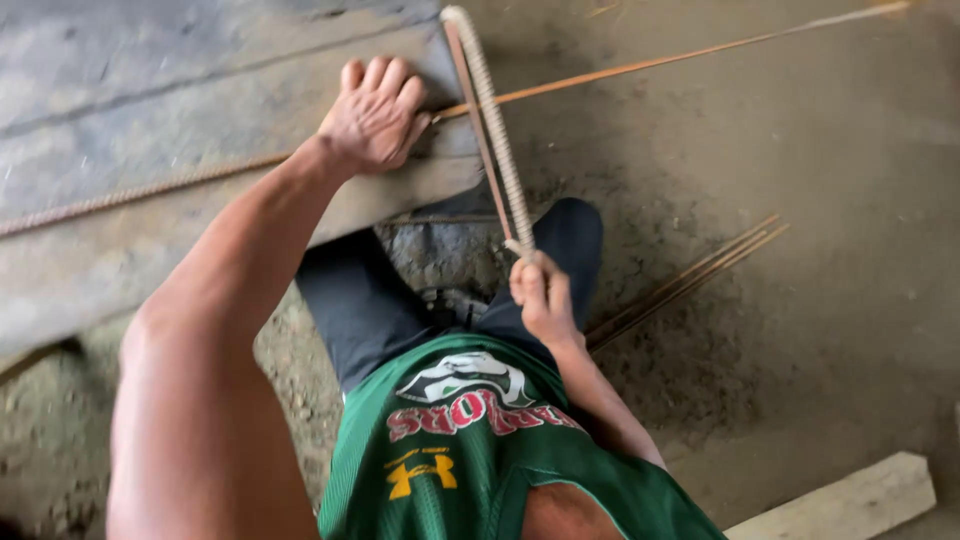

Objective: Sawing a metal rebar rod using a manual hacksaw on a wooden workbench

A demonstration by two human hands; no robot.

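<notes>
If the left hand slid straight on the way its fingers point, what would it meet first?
The left hand points up the wooden plank, so likely just more bare plank. The hacksaw and thin steel rod lie off to its right, though depth is hard to judge.

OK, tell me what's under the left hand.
The left hand presses a thin rusty rod onto a grey wooden plank. The saw crosses beside it. The rod's stretch beneath the palm is hidden.

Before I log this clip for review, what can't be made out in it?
Head view only:
- Saw teeth: the hacksaw blade is motion-blurred, so its contact with the steel rod is unclear.
- The rod under the left hand is covered by the palm.
- The saw handle is hidden inside the right hand.
- The wooden plank runs off the left edge.
</notes>
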